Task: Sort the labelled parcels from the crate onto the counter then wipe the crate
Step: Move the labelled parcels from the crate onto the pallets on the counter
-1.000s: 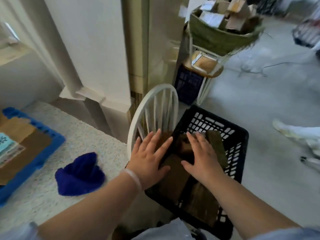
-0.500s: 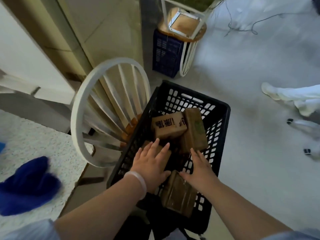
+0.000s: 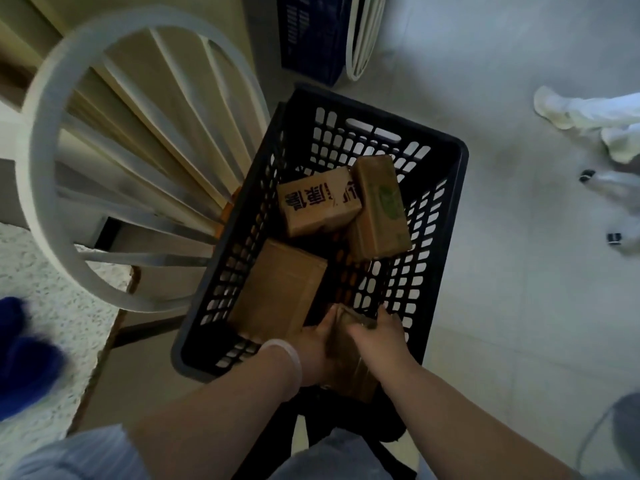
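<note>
A black slotted crate [image 3: 446, 188] stands in front of me with brown cardboard parcels inside. At its near end my left hand [image 3: 317, 344] and my right hand [image 3: 379, 332] clasp a small brown parcel [image 3: 349, 358] from both sides. A larger plain parcel [image 3: 277, 289] lies to the left of it. Farther in, a parcel with dark printed characters [image 3: 317, 200] leans against a parcel with a green mark [image 3: 379, 206]. The speckled counter [image 3: 45, 271] shows at the left edge.
A white spindle-back chair [image 3: 104, 150] stands between counter and crate. A blue cloth [image 3: 24, 344] lies on the counter. A dark blue crate [image 3: 311, 32] and white stand legs [image 3: 363, 36] are beyond. A person's white shoe [image 3: 568, 109] rests on the grey floor at right.
My view has tilted down over the crate. Both hands have drawn back from the middle parcels to the near end and closed around the small parcel.
</note>
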A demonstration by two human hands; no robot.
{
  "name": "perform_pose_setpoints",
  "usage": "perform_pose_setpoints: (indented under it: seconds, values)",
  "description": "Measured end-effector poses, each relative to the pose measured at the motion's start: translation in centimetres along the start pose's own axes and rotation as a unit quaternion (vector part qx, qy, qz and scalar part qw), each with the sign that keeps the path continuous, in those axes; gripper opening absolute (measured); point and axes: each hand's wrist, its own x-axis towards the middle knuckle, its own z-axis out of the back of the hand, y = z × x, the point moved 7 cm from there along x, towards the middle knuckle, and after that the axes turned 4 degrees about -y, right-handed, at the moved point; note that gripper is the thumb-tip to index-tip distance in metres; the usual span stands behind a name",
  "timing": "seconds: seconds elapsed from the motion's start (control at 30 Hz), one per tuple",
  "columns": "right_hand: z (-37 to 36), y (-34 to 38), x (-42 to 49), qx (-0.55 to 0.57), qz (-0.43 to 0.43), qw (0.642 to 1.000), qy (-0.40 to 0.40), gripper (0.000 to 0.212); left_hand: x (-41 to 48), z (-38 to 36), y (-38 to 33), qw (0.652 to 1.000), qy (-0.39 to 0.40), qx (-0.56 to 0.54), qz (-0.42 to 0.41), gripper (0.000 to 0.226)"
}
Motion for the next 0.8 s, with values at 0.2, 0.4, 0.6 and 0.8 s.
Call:
perform_pose_setpoints:
  seconds: [0.2,0.4,0.6,0.8]
  values:
    - [1.5,-0.1,0.4,0.141,-0.018,0.989,-0.038,0.076,-0.1,0.9,1.1,0.991,-0.077,-0.095,0.058,0.09]
    - [1.0,0.4,-2.5,0.229,-0.056,0.971,0.033,0.051,-2.0,2.1,1.0,0.979,-0.113,-0.156,0.06,0.083]
    - [4.6,2.8,-5.2,0.302,-0.025,0.953,0.007,0.014,-6.2,5.0,-0.2,0.931,-0.2,-0.302,0.052,0.077]
    - [8.3,7.5,-9.0,0.24,0.1,0.964,-0.049,0.04,-11.3,9.5,-3.7,0.882,-0.317,-0.345,0.041,0.062]
